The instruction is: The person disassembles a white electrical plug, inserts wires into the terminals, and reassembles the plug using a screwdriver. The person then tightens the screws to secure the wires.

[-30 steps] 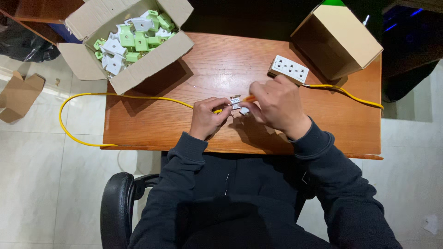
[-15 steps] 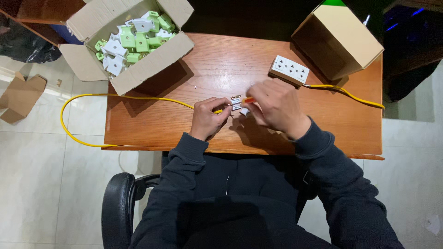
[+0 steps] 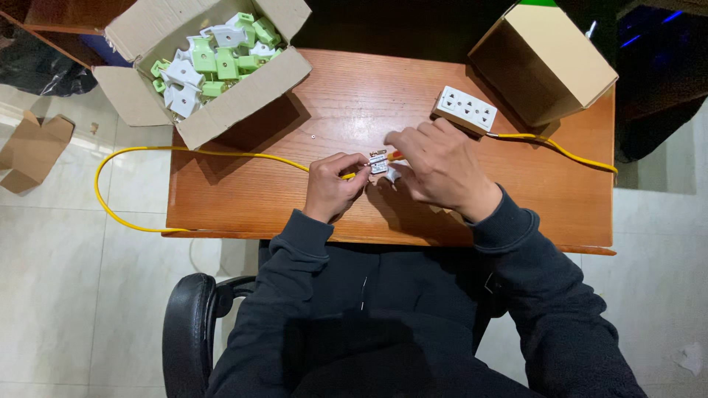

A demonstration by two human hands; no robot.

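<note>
- Head view, the work in hand: the left hand [image 3: 332,188] pinches the yellow cable [image 3: 221,153] close to its end, fingers [image 3: 352,168] curled shut around it, and holds it against a small white plug part [image 3: 380,165] lying near the middle of the bench [image 3: 354,96].
- The right hand [image 3: 441,166] is bent over the same part; its fingers seem closed on a thin tool with an orange tip, though the tool is too small to name for certain.
- By my reading, the step is fixing the cable's end into the plug part. The next move calls for a steady left grip and fine work from the right, since the part is tiny and half hidden.
- Around: a white socket block [image 3: 464,109] sits just beyond the right hand, with yellow cable running off to the right edge.
- An open box of green and white plug parts [image 3: 214,55] stands at the far left corner, and a closed cardboard box [image 3: 549,59] at the far right.
- Nothing stands between the hands and the part; the cable's loop hangs off the left edge.
</note>
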